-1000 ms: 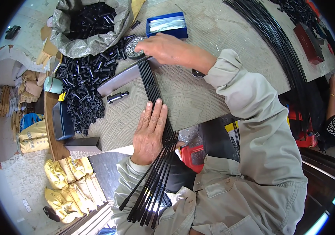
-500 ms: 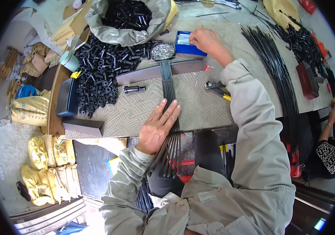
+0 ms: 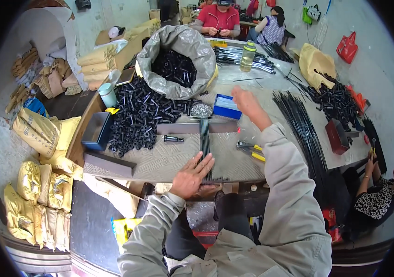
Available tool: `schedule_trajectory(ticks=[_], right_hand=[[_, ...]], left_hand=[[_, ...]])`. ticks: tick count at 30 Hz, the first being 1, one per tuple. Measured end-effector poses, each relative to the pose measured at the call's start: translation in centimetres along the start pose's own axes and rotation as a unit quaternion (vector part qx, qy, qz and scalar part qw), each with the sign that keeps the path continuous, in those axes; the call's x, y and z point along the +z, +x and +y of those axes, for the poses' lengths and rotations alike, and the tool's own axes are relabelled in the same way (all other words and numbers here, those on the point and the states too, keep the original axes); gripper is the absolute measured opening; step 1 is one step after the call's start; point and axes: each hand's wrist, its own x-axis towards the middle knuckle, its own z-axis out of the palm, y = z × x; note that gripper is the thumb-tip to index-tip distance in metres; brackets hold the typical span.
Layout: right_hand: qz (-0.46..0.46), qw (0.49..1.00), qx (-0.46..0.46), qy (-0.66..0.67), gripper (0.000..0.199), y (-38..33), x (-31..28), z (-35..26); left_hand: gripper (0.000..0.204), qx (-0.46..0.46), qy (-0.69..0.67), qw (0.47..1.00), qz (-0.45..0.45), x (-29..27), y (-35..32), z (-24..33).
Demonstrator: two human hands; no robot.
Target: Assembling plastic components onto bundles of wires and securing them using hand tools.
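**Rod bundle [image 3: 204, 138] beneath a spread left hand [image 3: 191, 177], with the right hand [image 3: 251, 106] at the blue box [image 3: 227, 112]**

From where I stand in the room, the rod bundle is the landmark; left and right are the seated worker's own. Its slim dark rods lie side by side on the table [image 3: 155, 167], running away from the worker and crossing a long grey bar [image 3: 174, 128]. The left hand rests on the near part of the bundle, palm down, its fingers extended and parted. The right hand is raised beyond and to the right of the bundle, fingers bent, by the blue box, which holds pale strips [image 3: 226, 102] (whether the fingertips grip one, I cannot tell). At the bundle's far end sits a mound of small silvery pieces [image 3: 201, 110].

Just left of the bundle lies a short dark cylindrical part [image 3: 173, 138]; farther left spreads a heap of short black parts [image 3: 137, 115]. Beyond the bundle, also to the left, stands an open grey sack [image 3: 147, 60] filled with similar black parts. To the right of the bundle rest yellow-handled pliers [image 3: 251, 148] and, farther out, a sheaf of long black rods [image 3: 300, 134]. Well beyond the bundle sits a co-worker in red [image 3: 217, 21].
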Motion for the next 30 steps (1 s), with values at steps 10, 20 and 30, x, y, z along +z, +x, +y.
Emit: schedule_trajectory(ticks=[10,20,30], right_hand=[[-0.026,0.893,-0.023,0.449,0.016,-11.3,-19.8,-11.0],[0.213,0.910,-0.122,0.335,0.029,-12.6,-17.5,-13.0],[0.231,0.919,-0.116,0.297,0.030,-12.7,-18.1,-13.7]], left_hand=[[0.052,-0.041,-0.601,0.794,0.086,-8.9,3.1,2.9],[0.022,-0.073,-0.550,0.823,0.124,-12.8,3.8,5.5],[0.022,-0.068,-0.542,0.828,0.129,-12.9,3.8,5.4]])
